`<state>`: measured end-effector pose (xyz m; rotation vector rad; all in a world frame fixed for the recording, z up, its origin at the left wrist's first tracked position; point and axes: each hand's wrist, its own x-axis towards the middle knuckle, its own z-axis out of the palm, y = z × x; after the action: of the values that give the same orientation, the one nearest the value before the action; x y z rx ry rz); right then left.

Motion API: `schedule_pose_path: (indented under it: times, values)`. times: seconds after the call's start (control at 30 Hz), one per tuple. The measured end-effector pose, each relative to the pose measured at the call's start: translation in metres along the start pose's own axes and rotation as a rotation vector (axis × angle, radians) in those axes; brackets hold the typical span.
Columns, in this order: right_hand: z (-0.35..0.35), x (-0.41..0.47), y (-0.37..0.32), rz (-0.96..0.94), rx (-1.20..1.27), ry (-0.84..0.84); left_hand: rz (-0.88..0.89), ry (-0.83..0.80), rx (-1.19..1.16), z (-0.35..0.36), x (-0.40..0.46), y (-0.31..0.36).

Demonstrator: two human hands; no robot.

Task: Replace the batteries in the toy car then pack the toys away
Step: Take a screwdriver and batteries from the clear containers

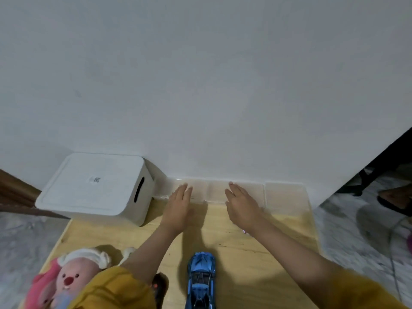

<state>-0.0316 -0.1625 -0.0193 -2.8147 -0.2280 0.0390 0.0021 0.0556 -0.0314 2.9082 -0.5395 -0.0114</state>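
1. The blue toy car (201,279) sits at the surface's near edge, long axis running toward the far wall.
2. My left hand (179,206) and right hand (242,205), both flat, open and empty, reach over clear boxes (236,190) at the far edge.
3. The car lies behind both hands, about equally near each.

Plain white wall (200,74), pale wooden table (245,253), grey marbled floor (356,230)

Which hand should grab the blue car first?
Probably the right hand. The blue toy car lies just right of the left forearm, in the open space between both arms. The left hand would have to reach back across its own arm.
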Motion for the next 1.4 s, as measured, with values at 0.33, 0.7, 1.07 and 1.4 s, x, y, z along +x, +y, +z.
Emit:
schedule_pose_path:
  times: [0.33,0.7,1.07,1.4]
  values:
    - [0.022,0.047,-0.074,-0.098,0.126,-0.064,-0.054,-0.005,-0.280,0.001,0.016,-0.063]
    - [0.046,0.073,-0.095,0.029,-0.066,-0.202,-0.064,0.047,-0.422,0.015,0.030,-0.074]
    - [0.040,0.082,-0.106,-0.013,-0.232,-0.282,-0.084,0.060,-0.415,0.019,0.033,-0.074]
    - [0.018,0.088,-0.109,-0.044,-0.204,-0.226,-0.053,0.068,-0.323,0.023,0.036,-0.074]
